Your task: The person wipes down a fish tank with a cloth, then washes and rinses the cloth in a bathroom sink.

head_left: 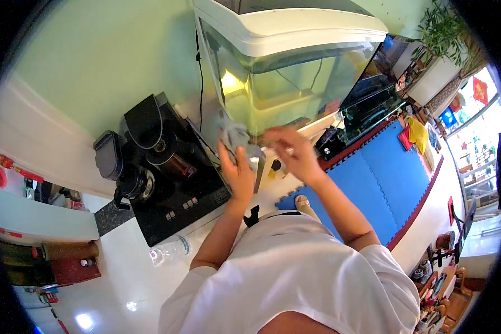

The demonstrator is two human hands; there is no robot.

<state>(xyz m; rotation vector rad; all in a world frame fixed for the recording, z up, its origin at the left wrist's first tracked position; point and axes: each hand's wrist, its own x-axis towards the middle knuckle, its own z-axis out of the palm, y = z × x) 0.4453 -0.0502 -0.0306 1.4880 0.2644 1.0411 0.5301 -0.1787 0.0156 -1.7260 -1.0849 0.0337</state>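
A crumpled grey cloth [236, 135] is in my left hand [240, 175], pressed between the fingers near the front corner of a glass fish tank [295, 83]. My right hand [295, 151] is just to the right of the cloth, slightly blurred, with its fingers bent and apart and nothing visible in them. Both hands are in front of the tank's lower edge. Yellow light shines inside the tank beneath its thick white lid [312, 30].
To the left, a black-topped counter [172, 217] holds a dark glass pot [172, 158] and other black appliances. A clear plastic bottle [172, 250] lies on the floor. Blue foam mats [367, 178] cover the floor at right. A plant [442, 33] stands beyond the tank.
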